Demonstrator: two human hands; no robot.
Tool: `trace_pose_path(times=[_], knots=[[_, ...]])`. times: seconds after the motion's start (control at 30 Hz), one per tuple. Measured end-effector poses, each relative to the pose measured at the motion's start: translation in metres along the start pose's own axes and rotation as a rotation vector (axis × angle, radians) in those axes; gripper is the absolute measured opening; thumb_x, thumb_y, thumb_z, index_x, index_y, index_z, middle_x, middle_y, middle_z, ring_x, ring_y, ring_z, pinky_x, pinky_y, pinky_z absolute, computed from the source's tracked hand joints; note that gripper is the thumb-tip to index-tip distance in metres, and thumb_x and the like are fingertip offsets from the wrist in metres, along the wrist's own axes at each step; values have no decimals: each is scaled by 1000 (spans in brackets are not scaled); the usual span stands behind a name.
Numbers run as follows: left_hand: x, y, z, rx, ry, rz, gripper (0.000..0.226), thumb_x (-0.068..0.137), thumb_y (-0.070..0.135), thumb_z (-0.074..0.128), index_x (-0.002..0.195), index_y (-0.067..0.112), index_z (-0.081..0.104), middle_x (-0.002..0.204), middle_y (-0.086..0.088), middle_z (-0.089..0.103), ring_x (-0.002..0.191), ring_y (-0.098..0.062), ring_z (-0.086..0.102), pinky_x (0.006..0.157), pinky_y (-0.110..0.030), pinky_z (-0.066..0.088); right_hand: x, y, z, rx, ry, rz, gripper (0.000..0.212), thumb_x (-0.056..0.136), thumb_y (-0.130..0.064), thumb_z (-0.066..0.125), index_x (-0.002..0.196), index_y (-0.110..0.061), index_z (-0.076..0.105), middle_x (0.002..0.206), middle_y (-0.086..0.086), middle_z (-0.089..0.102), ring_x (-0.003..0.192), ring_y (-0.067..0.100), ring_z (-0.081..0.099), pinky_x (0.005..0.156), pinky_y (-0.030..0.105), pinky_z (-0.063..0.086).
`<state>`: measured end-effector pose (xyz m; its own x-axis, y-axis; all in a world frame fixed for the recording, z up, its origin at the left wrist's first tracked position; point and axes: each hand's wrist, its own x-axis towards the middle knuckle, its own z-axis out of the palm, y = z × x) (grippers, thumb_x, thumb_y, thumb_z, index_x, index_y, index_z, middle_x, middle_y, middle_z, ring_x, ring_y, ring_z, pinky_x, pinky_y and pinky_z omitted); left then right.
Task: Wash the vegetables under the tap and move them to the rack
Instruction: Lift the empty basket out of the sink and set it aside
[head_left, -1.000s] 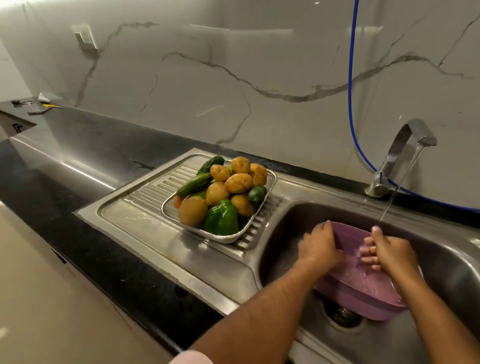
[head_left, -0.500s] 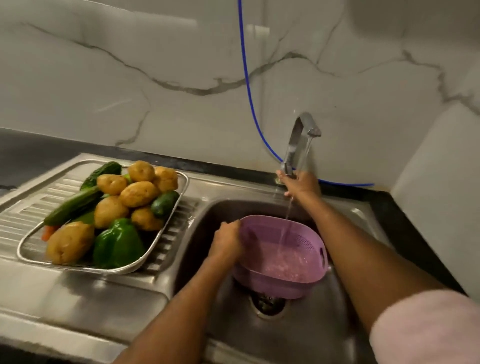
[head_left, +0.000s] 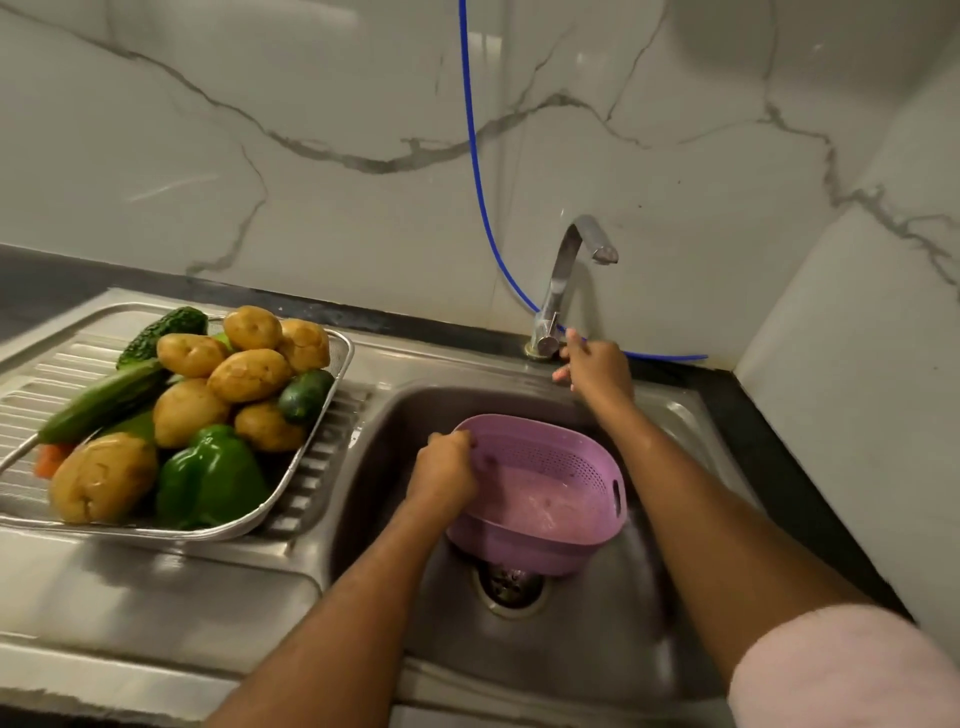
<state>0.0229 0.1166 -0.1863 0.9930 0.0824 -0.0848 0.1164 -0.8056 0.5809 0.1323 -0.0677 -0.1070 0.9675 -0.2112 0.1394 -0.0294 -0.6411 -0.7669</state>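
Metal tray (head_left: 332, 415) heaped with potatoes (head_left: 249, 375), cucumbers (head_left: 305, 396) and a green pepper (head_left: 210, 475) sits on the drainboard, well left of both hands. Left hand (head_left: 442, 472) grips the purple colander (head_left: 566, 499) rim in the sink (head_left: 613, 623). Right hand (head_left: 595, 366), fingers loosely spread and holding nothing, is just beside the tap (head_left: 558, 283) base.

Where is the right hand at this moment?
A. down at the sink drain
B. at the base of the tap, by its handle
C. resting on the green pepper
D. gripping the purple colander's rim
B: the right hand reaches to the foot of the tap, fingers by its handle, while the left hand holds the rim of the purple colander in the sink.
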Motion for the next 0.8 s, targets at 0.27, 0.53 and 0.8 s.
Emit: trace_pose_path(times=[0.27,0.53,0.8], knots=[[-6,6,-6,131,-229,6,66,94,25,66,154,27,38,153,-21,33,130,-42,53,105,-42,48,-69,82,-45,-396,-180,244,14,77,-16,64,81,-7,73,78,13,72,78,33,72,74,39,60],[-22,6,-10,217,-211,22,121,78,23,85,161,41,-1,141,-21,40,123,-44,56,98,-48,54,-108,120,-41,143,-196,438,49,84,8,64,131,-4,60,105,17,65,68,22,54,55,29,43],[-23,-4,-24,-66,-121,14,125,54,30,100,155,34,27,139,-10,59,127,-35,57,103,-50,51,-115,108,-60,101,-317,307,51,87,8,61,136,-7,58,94,18,74,59,16,57,48,24,41]])
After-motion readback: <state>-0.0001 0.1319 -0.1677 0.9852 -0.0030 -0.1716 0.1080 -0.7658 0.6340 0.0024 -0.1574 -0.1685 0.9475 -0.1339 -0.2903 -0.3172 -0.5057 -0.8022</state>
